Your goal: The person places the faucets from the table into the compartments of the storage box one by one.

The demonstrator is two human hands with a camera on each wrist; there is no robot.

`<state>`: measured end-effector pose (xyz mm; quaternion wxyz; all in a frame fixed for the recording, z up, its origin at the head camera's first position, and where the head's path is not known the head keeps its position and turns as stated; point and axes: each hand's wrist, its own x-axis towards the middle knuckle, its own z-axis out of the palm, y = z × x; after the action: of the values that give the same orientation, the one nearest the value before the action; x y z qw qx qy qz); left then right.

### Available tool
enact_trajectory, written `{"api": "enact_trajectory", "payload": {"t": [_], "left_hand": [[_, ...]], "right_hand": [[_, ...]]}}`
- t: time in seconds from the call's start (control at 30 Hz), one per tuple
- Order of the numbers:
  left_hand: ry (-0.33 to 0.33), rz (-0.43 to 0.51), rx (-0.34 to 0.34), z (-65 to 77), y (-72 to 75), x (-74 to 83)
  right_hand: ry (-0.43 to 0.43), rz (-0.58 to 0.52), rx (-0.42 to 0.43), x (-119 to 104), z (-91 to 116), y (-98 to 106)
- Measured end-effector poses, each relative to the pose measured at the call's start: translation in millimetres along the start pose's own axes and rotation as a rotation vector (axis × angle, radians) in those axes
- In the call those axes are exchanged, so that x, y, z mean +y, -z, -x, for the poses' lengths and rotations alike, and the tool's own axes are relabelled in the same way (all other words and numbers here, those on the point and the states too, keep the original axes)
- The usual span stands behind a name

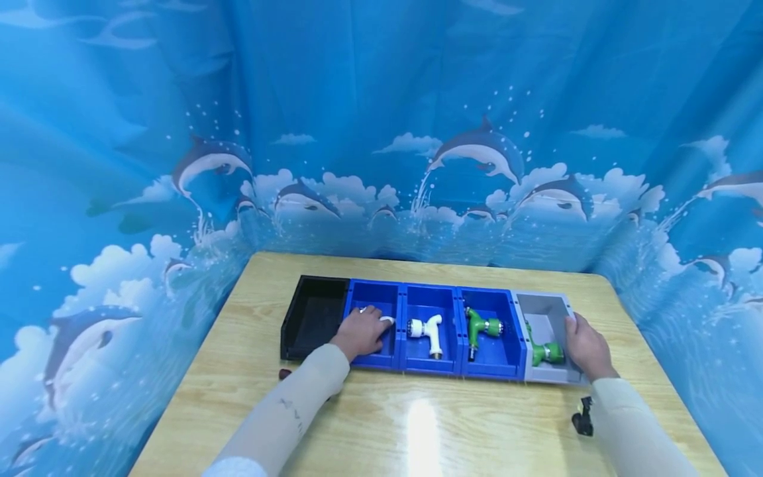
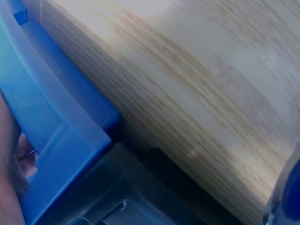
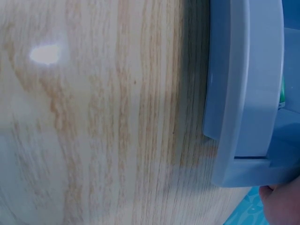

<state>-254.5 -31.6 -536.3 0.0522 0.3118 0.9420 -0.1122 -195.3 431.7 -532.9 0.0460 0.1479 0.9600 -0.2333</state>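
Observation:
In the head view, my left hand (image 1: 360, 331) reaches into the blue bin (image 1: 375, 291) beside the black one. Its curled fingers hold a white tap (image 1: 387, 319), mostly hidden beneath the hand. At the far right end, my right hand (image 1: 587, 348) grips the side wall of the grey bin (image 1: 539, 301), thumb at the rim. A green tap (image 1: 548, 353) lies inside that bin. The middle blue bin holds another white tap (image 1: 430, 331), and a green tap (image 1: 479, 328) lies in the blue bin to its right. The right wrist view shows fingers (image 3: 281, 204) against the grey bin's corner.
A black bin (image 1: 312, 324) forms the left end of the joined row. On the wooden table (image 1: 477, 424), a small black object (image 1: 584, 417) stands by the right forearm. A dark reddish object (image 1: 285, 374) shows beside the left forearm. Dolphin-print curtains (image 1: 369, 132) surround the table.

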Motion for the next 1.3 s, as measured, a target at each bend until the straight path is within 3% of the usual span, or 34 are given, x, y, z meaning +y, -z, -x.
{"api": "enact_trajectory", "payload": {"t": [0.37, 0.73, 1.3], "left_hand": [[0.005, 0.006, -0.031, 0.2, 1.6, 1.8], [0.023, 0.020, 0.009, -0.6, 1.7, 4.6], [0.066, 0.276, 0.223, 16.0, 12.0, 2.6]], "right_hand": [[-0.017, 0.007, -0.014, -1, 1, 0], [-0.014, 0.011, -0.006, 0, -1, 0], [-0.007, 0.069, -0.023, 1, 0, 3]]}}
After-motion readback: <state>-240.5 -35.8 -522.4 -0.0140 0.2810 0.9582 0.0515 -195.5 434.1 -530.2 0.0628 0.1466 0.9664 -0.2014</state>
